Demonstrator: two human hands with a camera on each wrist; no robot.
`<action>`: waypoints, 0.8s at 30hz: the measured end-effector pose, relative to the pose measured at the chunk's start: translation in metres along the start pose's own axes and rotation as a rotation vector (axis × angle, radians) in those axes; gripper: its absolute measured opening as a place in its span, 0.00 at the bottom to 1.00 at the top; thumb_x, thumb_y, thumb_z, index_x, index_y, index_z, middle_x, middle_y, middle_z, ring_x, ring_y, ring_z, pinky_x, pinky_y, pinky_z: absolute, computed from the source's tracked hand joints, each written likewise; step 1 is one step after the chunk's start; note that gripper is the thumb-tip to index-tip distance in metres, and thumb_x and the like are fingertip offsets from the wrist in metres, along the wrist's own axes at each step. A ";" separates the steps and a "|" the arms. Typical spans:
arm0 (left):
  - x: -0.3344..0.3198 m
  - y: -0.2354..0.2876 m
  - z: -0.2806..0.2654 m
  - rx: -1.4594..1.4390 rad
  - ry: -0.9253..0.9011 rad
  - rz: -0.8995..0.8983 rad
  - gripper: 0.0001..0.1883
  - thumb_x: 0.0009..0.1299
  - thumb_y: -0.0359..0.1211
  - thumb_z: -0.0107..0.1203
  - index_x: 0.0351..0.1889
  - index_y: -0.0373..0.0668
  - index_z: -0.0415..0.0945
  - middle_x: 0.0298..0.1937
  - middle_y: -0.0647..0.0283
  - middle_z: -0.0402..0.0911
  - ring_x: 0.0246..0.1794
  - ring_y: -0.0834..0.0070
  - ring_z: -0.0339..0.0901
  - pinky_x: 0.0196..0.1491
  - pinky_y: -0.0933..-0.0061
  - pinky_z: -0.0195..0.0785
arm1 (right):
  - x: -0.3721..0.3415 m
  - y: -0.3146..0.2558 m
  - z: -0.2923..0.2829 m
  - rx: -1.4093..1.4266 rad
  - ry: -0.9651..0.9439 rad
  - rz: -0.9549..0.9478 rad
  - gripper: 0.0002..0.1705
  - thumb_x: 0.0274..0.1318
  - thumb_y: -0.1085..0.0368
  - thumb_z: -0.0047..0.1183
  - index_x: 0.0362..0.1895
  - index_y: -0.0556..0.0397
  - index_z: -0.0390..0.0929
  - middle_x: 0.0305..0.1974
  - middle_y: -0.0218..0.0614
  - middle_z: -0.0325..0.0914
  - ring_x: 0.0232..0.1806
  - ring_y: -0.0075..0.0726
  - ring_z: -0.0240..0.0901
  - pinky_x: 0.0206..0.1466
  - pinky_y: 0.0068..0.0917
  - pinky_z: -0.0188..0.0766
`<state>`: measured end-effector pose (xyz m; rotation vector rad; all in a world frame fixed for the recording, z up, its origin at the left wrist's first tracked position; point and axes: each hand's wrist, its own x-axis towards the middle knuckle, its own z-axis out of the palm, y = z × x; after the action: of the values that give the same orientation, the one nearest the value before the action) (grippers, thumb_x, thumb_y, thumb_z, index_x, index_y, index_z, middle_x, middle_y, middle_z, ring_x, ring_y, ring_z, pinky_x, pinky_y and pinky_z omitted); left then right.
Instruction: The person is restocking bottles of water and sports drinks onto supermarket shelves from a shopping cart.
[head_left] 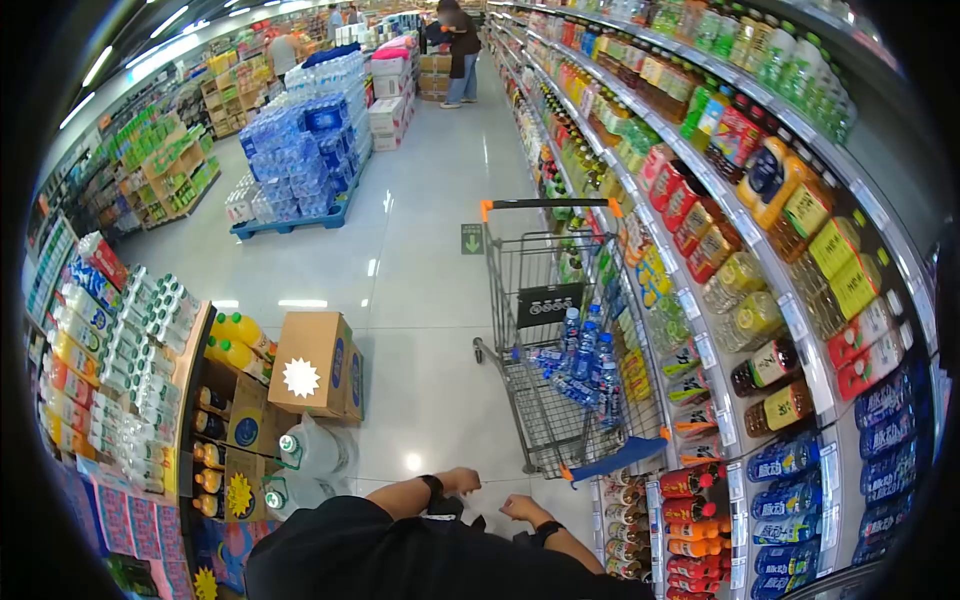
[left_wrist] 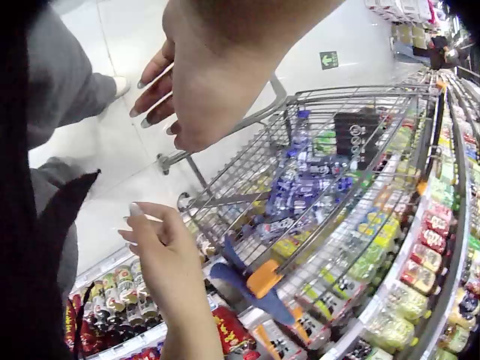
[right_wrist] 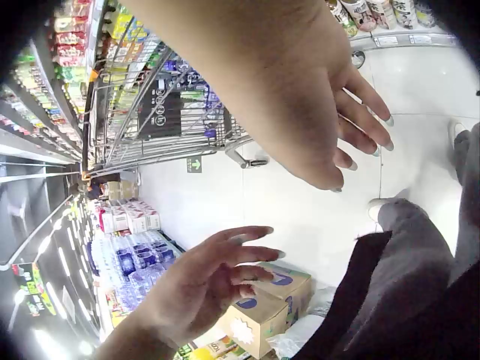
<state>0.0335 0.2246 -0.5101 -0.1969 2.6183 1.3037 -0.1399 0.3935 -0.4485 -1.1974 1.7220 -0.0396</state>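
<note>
Both hands hang in front of the body, apart and holding nothing. The left hand [head_left: 460,482] has its fingers loosely bent; it fills the top of the left wrist view [left_wrist: 214,90] and shows low in the right wrist view [right_wrist: 199,281]. The right hand [head_left: 524,510] is a little to its right, fingers relaxed, seen in the left wrist view [left_wrist: 166,251] and in the right wrist view [right_wrist: 315,112]. A wire shopping cart [head_left: 540,420] stands beyond the hands to the right, untouched, with several blue-capped water bottles [head_left: 585,350] inside, some upright, some lying.
Shelves of drinks [head_left: 700,300] run along the right side. At left stand a cardboard box [head_left: 318,365], large clear jugs [head_left: 315,445] and stacked bottles [head_left: 150,380]. Farther off are water packs on a blue pallet [head_left: 300,222] and a person [head_left: 462,55] in the aisle.
</note>
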 end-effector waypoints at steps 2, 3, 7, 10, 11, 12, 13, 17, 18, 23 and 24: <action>-0.020 0.037 -0.070 -0.285 0.052 -0.342 0.16 0.58 0.39 0.44 0.29 0.35 0.77 0.31 0.53 0.80 0.28 0.64 0.79 0.34 0.68 0.72 | 0.024 -0.023 -0.012 -0.089 0.064 -0.071 0.21 0.44 0.49 0.55 0.34 0.54 0.77 0.31 0.45 0.78 0.35 0.45 0.76 0.40 0.34 0.70; -0.027 0.046 -0.095 -0.507 0.169 -0.634 0.17 0.58 0.38 0.44 0.30 0.35 0.78 0.31 0.52 0.80 0.29 0.65 0.79 0.36 0.69 0.72 | 0.036 -0.034 -0.022 -0.133 0.099 -0.107 0.21 0.44 0.49 0.55 0.34 0.54 0.77 0.31 0.45 0.78 0.34 0.44 0.76 0.40 0.34 0.70; -0.047 0.011 -0.136 -0.280 0.291 -0.716 0.20 0.56 0.42 0.45 0.32 0.33 0.77 0.27 0.52 0.80 0.33 0.61 0.79 0.41 0.66 0.70 | 0.071 -0.079 -0.062 0.222 0.164 -0.113 0.17 0.50 0.55 0.53 0.38 0.54 0.75 0.28 0.40 0.78 0.27 0.33 0.76 0.32 0.29 0.70; -0.035 -0.003 -0.143 -0.314 0.307 -0.663 0.20 0.56 0.42 0.46 0.33 0.34 0.77 0.27 0.53 0.80 0.31 0.61 0.79 0.40 0.66 0.70 | 0.061 -0.119 -0.109 0.409 0.363 -0.147 0.14 0.51 0.59 0.52 0.38 0.54 0.74 0.26 0.39 0.77 0.28 0.33 0.76 0.32 0.29 0.70; -0.030 0.001 -0.147 -0.350 0.304 -0.646 0.20 0.56 0.42 0.46 0.33 0.34 0.77 0.27 0.53 0.80 0.30 0.63 0.79 0.39 0.67 0.71 | 0.060 -0.124 -0.121 0.474 0.447 -0.178 0.14 0.51 0.59 0.52 0.37 0.54 0.74 0.26 0.39 0.78 0.28 0.36 0.76 0.33 0.30 0.70; -0.024 0.005 -0.151 -0.387 0.304 -0.629 0.19 0.57 0.41 0.46 0.34 0.34 0.77 0.27 0.54 0.80 0.29 0.64 0.79 0.38 0.67 0.71 | 0.057 -0.128 -0.133 0.537 0.531 -0.210 0.14 0.50 0.58 0.52 0.37 0.54 0.74 0.25 0.39 0.78 0.29 0.39 0.77 0.35 0.31 0.71; -0.019 0.014 -0.157 -0.423 0.306 -0.614 0.19 0.57 0.41 0.47 0.34 0.34 0.76 0.26 0.54 0.80 0.28 0.66 0.80 0.37 0.68 0.71 | 0.055 -0.128 -0.143 0.574 0.606 -0.188 0.12 0.50 0.61 0.52 0.37 0.54 0.74 0.26 0.38 0.77 0.29 0.35 0.76 0.34 0.29 0.70; 0.011 0.028 -0.172 -0.486 0.233 -0.515 0.16 0.58 0.39 0.49 0.35 0.35 0.75 0.25 0.56 0.80 0.25 0.70 0.80 0.33 0.70 0.72 | 0.060 -0.099 -0.172 0.566 1.068 -0.091 0.10 0.49 0.66 0.50 0.37 0.54 0.73 0.31 0.38 0.77 0.33 0.31 0.75 0.35 0.28 0.70; 0.019 0.028 -0.175 -0.486 0.226 -0.489 0.16 0.58 0.39 0.49 0.35 0.36 0.75 0.25 0.57 0.80 0.25 0.70 0.80 0.33 0.71 0.72 | 0.069 -0.090 -0.173 0.523 1.217 -0.069 0.10 0.48 0.67 0.50 0.37 0.54 0.73 0.32 0.38 0.76 0.34 0.33 0.75 0.36 0.29 0.70; 0.063 0.033 -0.209 -0.443 0.256 -0.386 0.14 0.58 0.40 0.50 0.36 0.40 0.75 0.27 0.58 0.80 0.26 0.70 0.79 0.33 0.70 0.72 | 0.065 -0.091 -0.185 0.156 1.204 0.037 0.10 0.43 0.62 0.54 0.31 0.52 0.74 0.29 0.40 0.74 0.27 0.42 0.73 0.31 0.37 0.69; 0.070 0.042 -0.220 -0.433 0.250 -0.366 0.14 0.58 0.40 0.51 0.35 0.40 0.75 0.27 0.58 0.80 0.26 0.69 0.79 0.33 0.70 0.71 | 0.068 -0.080 -0.191 0.281 1.109 0.073 0.09 0.45 0.62 0.53 0.30 0.52 0.75 0.27 0.40 0.74 0.25 0.40 0.72 0.29 0.37 0.69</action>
<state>-0.0713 0.0724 -0.3659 -0.9115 2.2838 1.7698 -0.2246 0.2139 -0.3585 -0.9288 2.5673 -1.0294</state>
